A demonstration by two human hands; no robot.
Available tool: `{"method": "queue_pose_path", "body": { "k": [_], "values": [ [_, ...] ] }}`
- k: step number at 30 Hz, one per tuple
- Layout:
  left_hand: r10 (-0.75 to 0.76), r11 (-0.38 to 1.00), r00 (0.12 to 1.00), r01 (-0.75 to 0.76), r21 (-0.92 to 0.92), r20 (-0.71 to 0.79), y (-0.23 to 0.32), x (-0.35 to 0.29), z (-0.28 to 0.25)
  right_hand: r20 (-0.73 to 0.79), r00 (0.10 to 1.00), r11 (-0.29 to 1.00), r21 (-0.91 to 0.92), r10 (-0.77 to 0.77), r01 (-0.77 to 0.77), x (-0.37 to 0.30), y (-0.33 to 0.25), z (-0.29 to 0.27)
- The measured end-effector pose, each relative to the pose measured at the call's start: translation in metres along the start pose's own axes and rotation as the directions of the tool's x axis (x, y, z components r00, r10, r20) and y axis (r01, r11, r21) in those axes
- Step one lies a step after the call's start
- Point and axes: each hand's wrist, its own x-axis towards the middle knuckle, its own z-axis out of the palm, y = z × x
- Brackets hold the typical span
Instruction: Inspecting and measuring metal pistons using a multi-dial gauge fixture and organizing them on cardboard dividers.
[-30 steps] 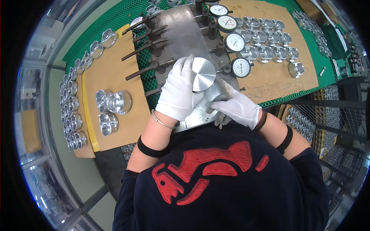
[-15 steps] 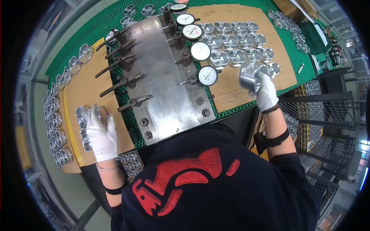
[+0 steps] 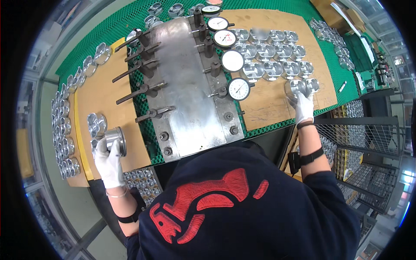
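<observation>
My left hand (image 3: 109, 167), in a white glove, grips a shiny metal piston (image 3: 117, 141), tilted on its side above the left cardboard sheet. Just behind it stands another piston (image 3: 96, 125); one more is partly hidden by my fingers. Far to the right, my gloved right hand (image 3: 305, 108) has its fingers around a piston (image 3: 295, 88) at the near end of the rows on the right cardboard (image 3: 277, 110). That piston stands upright, next to a neighbouring piston (image 3: 311, 86). Its lower side is partly covered by my fingers.
Between my hands lies a steel fixture plate (image 3: 190, 112) with several black-handled levers (image 3: 138, 93) along its left and dial gauges (image 3: 238, 89) along its right. More pistons (image 3: 65, 125) line the left edge of the green mat (image 3: 69, 65). Wire-mesh racks (image 3: 359, 130) stand at the right.
My right hand has brought its piston down beside the nearest one in the rows. My left hand, earlier reaching over the pistons with fingers spread, now has one tilted in its grip.
</observation>
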Motion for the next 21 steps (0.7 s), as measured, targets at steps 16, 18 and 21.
{"method": "queue_pose_path", "body": {
  "k": [16, 18, 21],
  "values": [
    [0.442, 0.645, 0.608, -0.726, 0.237, 0.659, 0.102, -0.026, 0.103, 0.977, 0.104, 0.357, -0.031, -0.188, 0.934, -0.148, -0.049, 0.151],
    [0.483, 0.581, 0.590, -0.769, 0.268, 0.647, 0.097, -0.030, 0.120, 0.977, 0.105, 0.333, -0.038, -0.186, 0.942, -0.151, -0.051, 0.154],
    [0.543, 0.521, 0.563, -0.808, 0.275, 0.624, 0.091, -0.021, 0.132, 0.924, 0.067, 0.352, 0.076, -0.376, 0.933, -0.156, -0.058, 0.150]
  ]
}}
